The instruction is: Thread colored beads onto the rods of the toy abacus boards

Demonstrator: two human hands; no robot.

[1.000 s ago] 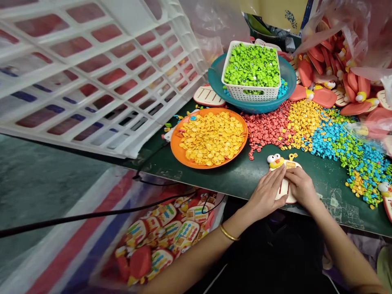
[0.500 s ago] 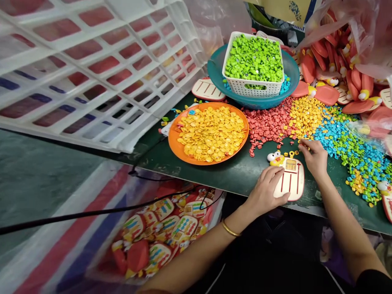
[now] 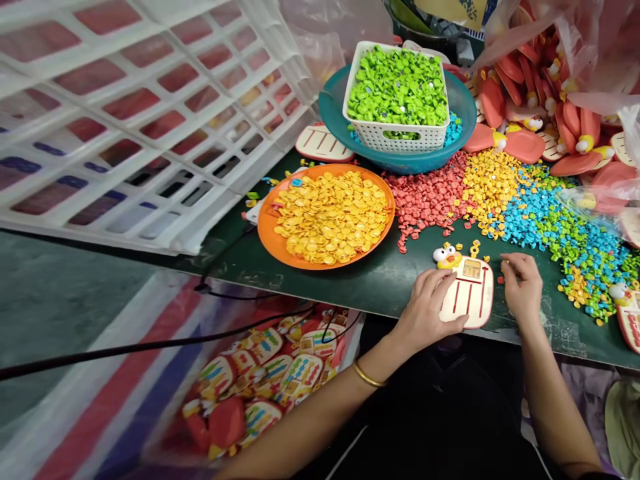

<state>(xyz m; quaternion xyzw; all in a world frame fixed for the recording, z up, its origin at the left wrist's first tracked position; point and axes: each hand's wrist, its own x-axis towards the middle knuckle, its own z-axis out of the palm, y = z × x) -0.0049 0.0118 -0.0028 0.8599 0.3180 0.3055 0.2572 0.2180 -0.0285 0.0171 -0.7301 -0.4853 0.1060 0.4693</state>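
Note:
My left hand grips the left and lower edge of a cream, duck-headed toy board, its fingers over the top and thumb along the bottom. The board lies flat near the table's front edge. It has red slots, a small picture panel, and a yellow-beaked head with bulging white eyes. Just right of the board, my right hand is closed, thumb and fingertips drawn together; whatever they pinch is too small to make out. A tiny red piece shows beside those fingertips. Small yellow pieces lie above the board.
An orange plate of yellow discs stands left; behind it, a teal basin carries a white basket of green pieces. Heaps of red pieces, yellow and blue-green pieces spread rightward. A white crate leans left. Finished-looking toys fill a bag below.
My right hand has drawn back toward me and slightly right, from the small loose pieces to beside the board. My left hand stays on the board. The view has shifted slightly.

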